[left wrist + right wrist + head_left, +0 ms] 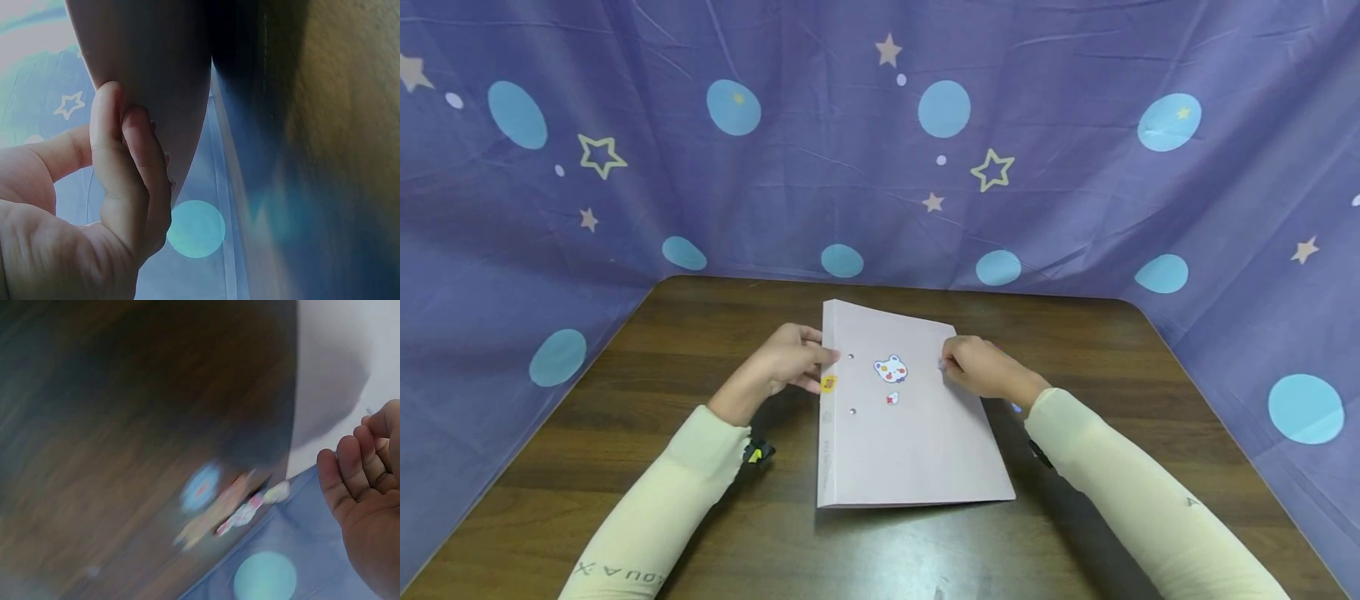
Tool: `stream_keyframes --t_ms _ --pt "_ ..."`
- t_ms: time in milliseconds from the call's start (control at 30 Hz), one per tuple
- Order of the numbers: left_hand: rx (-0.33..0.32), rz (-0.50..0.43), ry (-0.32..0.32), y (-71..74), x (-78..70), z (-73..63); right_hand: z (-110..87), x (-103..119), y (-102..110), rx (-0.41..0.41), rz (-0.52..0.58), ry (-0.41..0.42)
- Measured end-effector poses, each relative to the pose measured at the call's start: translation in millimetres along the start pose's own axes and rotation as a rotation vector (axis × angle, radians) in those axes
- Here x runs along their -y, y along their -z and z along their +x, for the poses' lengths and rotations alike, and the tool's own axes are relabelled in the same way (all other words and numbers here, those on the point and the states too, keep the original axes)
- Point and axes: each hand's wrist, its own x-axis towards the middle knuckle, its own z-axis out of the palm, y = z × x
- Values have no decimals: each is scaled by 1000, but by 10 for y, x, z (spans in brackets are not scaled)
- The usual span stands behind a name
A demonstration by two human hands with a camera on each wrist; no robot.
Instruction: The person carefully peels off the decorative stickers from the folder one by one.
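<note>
A pale pinkish-white file folder lies on the table with its spine to the left. A bear-face sticker and a smaller white-and-red sticker show on its cover. My left hand holds the spine edge, thumb on the front, and in the left wrist view its fingers lie against the folder. Over the cover's right edge, my right hand pinches a small bluish-white sticker, mostly hidden by the fingers. In the right wrist view that hand's fingers are curled.
Blurred in the right wrist view, a round blue piece, a beige strip and a white-and-pink piece lie on the brown table. A patterned purple curtain hangs behind the table and at both sides.
</note>
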Motion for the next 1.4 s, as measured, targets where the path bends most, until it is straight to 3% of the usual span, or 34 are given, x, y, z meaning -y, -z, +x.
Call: stream_keyframes --t_ms 333,867,1133,1400 --pt "-2 -6 7 6 8 -6 -208 -329 135 71 -163 -49" --pt "-4 -6 4 12 4 17 -361 -492 215 140 -126 -49" --pt "-2 -13 4 7 -4 3 -348 -446 187 74 -155 -21" --pt "-2 -11 6 6 -2 11 -208 -145 154 20 -164 51"
